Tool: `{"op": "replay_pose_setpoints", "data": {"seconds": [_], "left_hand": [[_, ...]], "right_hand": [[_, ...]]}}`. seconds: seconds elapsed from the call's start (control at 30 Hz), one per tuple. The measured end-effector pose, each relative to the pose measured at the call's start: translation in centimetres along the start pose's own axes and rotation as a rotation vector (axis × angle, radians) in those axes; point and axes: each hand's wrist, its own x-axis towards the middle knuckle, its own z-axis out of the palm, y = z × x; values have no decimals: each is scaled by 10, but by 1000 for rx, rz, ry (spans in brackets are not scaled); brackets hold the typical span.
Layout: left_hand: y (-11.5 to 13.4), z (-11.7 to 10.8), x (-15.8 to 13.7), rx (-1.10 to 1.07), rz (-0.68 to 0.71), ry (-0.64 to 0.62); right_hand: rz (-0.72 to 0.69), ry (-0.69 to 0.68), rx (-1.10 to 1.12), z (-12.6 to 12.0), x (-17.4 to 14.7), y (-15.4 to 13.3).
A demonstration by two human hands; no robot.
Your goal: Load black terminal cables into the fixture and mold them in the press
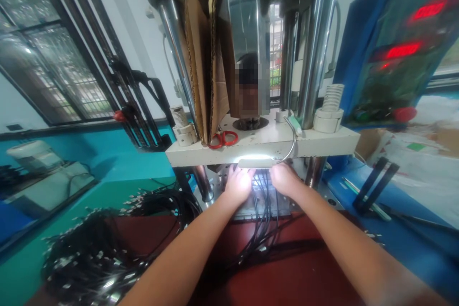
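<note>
Both my hands reach into the gap beneath the press's upper plate. My left hand is at the left of a lit metal fixture, its visible fingers stretched forward and a little apart. On the right, my right hand is curled closed beside the fixture; its fingertips and anything in them are hidden. Several black cables run from the fixture between my wrists and down over a dark red surface. Above the hands, a small lamp on a bent metal arm shines along the plate's edge.
A large bundle of black cables with shiny ends lies at left. Red-handled scissors and folded cardboard rest on the plate. At right stand a blue control box with red displays and a black two-pronged holder.
</note>
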Motion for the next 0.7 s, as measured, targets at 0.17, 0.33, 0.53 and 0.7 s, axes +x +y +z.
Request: {"op": "replay_pose_setpoints", "data": {"seconds": [0.17, 0.33, 0.53, 0.7], "left_hand": [[-1, 0, -4, -21, -1, 16], [-2, 2, -7, -63, -5, 17], [-14, -7, -10, -125, 31, 1], [-23, -16, -16, -142, -34, 55]], "right_hand": [[-144, -6, 25, 3, -7, -11], [-117, 10, 25, 7, -8, -12], [-78, 53, 24, 8, -9, -15], [-74, 72, 39, 5, -5, -15]]}}
